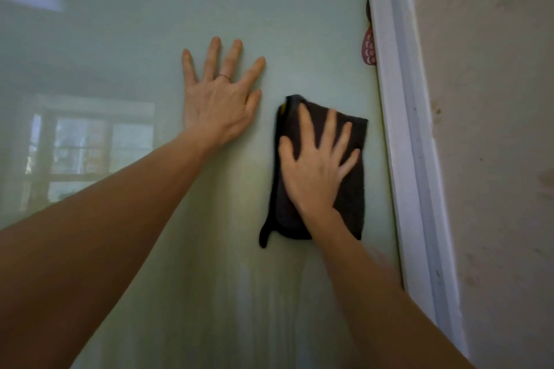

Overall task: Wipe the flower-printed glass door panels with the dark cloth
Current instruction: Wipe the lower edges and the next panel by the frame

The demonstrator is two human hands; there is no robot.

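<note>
A pale green glass door panel [150, 39] fills most of the view. My left hand [220, 99] lies flat against the glass with fingers spread, left of the cloth. The dark grey cloth [350, 189] is folded into a tall rectangle and lies flat on the glass. My right hand [317, 165] presses on the cloth with straight, spread fingers, and looks slightly blurred. A piece of the red flower print [369, 48] shows at the panel's right edge, partly behind the frame.
A white door frame [404, 129] runs down along the panel's right side. Beyond it is a stained beige wall [494, 129]. A window reflects in the glass [90, 147] at the left.
</note>
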